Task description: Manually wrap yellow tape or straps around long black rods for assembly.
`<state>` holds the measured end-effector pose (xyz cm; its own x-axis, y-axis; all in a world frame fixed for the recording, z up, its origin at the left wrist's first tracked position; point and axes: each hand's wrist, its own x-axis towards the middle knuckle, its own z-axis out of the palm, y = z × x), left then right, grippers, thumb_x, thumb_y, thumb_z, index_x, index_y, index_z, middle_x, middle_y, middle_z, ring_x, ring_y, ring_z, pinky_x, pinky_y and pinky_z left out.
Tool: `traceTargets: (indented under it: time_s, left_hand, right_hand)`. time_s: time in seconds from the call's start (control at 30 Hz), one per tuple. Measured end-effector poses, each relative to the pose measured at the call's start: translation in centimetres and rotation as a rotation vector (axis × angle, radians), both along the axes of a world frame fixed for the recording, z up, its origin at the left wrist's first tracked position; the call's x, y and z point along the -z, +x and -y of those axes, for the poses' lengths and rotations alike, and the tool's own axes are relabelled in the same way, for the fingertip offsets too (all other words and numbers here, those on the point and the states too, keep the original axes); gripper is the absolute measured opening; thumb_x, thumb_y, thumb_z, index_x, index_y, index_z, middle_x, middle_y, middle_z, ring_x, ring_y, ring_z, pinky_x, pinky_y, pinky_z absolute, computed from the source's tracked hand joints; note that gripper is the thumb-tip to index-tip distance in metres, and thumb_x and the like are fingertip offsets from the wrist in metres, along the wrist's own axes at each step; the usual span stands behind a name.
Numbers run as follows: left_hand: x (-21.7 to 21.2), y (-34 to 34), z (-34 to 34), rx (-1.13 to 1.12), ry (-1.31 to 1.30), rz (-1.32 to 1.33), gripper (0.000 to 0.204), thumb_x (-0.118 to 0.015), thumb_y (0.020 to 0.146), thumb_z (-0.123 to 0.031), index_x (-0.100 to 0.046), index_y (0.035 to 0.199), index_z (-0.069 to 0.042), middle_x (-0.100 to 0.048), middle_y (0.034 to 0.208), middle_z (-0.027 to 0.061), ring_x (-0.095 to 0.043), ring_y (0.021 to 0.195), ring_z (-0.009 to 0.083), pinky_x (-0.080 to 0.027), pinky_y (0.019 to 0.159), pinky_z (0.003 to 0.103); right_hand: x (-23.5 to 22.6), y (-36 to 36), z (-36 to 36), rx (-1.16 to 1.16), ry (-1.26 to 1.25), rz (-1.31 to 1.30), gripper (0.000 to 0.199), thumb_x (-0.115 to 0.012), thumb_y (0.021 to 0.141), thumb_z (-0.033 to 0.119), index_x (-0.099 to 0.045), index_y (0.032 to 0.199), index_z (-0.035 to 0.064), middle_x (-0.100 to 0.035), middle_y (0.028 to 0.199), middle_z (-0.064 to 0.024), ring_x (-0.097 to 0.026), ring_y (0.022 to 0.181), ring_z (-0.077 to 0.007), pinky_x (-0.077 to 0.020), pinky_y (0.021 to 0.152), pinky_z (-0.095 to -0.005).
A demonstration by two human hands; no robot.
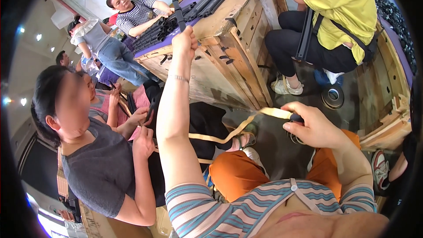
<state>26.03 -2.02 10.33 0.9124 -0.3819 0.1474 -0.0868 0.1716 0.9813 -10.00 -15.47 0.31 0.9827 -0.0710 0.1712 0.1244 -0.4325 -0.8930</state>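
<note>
My left hand is raised over the corner of the wooden crate, with its fingers closed round the lower end of a long, thin black strip that stands nearly upright. On the right, above my orange-trousered knee, my right hand pinches a pale yellow band together with a short black piece. From there the band sags leftward behind my left arm. Part of the black piece is hidden by my fingers.
Black strips are piled on the purple-covered top of the wooden crate. A co-worker in grey sits close on my left; another in yellow sits ahead on the right. Rolls of tape lie on the floor.
</note>
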Motion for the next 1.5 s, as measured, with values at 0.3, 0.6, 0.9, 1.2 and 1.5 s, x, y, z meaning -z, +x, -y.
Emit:
traceTargets:
  time_s: [0.3, 0.6, 0.9, 1.2, 1.5]
  left_hand:
    - [-3.0, 9.7, 6.2, -0.194, -0.253, -0.186, 0.013, -0.05, 0.085, -0.007, -0.044, 0.073, -0.008, -0.039, 0.056, -0.0003, -0.036, 0.042, 0.0081, -0.024, 0.035, 0.02]
    - [-4.3, 16.9, 8.3, -0.309, -0.221, -0.282, 0.023, -0.044, 0.092, -0.031, -0.045, 0.073, -0.018, -0.037, 0.057, -0.0037, -0.037, 0.043, 0.0087, -0.022, 0.037, 0.021]
    - [-3.0, 19.0, 6.8, -0.906, 0.573, 0.504, 0.089, -0.061, 0.067, -0.058, -0.028, 0.112, 0.011, -0.042, 0.113, 0.0326, -0.056, 0.092, 0.0393, -0.05, 0.076, 0.04]
    - [-4.0, 16.3, 7.9, -0.843, 1.052, 1.425, 0.027, -0.055, 0.079, -0.026, -0.057, 0.079, 0.001, -0.058, 0.084, 0.0179, -0.055, 0.087, 0.0342, -0.048, 0.073, 0.041]
    - [-1.5, 14.7, 9.6, -0.639, 1.587, 1.152, 0.025, -0.044, 0.08, -0.016, -0.067, 0.088, -0.011, -0.065, 0.096, 0.0098, -0.056, 0.1, 0.0254, -0.034, 0.088, 0.041]
  right_hand:
    - [0.5, 1.0, 0.7, -0.024, 0.0, -0.112, 0.035, -0.064, 0.077, 0.015, -0.051, 0.106, 0.0017, -0.057, 0.068, -0.0111, -0.056, 0.057, -0.0214, -0.0433, 0.054, -0.0299]
    - [1.8, 2.3, 1.8, -0.029, 0.13, -0.177, 0.034, -0.065, 0.077, 0.015, -0.053, 0.106, 0.0004, -0.06, 0.077, -0.0131, -0.057, 0.06, -0.02, -0.0447, 0.056, -0.029]
    - [1.4, 3.0, 2.9, -0.034, 0.089, -0.27, 0.033, -0.066, 0.077, 0.015, -0.055, 0.105, 0.0017, -0.061, 0.077, -0.0128, -0.06, 0.063, -0.0215, -0.0455, 0.058, -0.0301]
    - [1.9, 1.7, 2.9, 0.025, 0.041, -0.095, 0.028, -0.064, 0.074, 0.006, -0.057, 0.101, 0.0008, -0.062, 0.076, -0.0123, -0.061, 0.063, -0.0201, -0.0454, 0.055, -0.0276]
    - [0.5, 1.0, 3.1, -0.048, -0.057, -0.199, 0.031, -0.064, 0.077, 0.017, -0.056, 0.102, 0.0015, -0.062, 0.088, -0.0168, -0.06, 0.079, -0.0327, -0.0481, 0.066, -0.036]
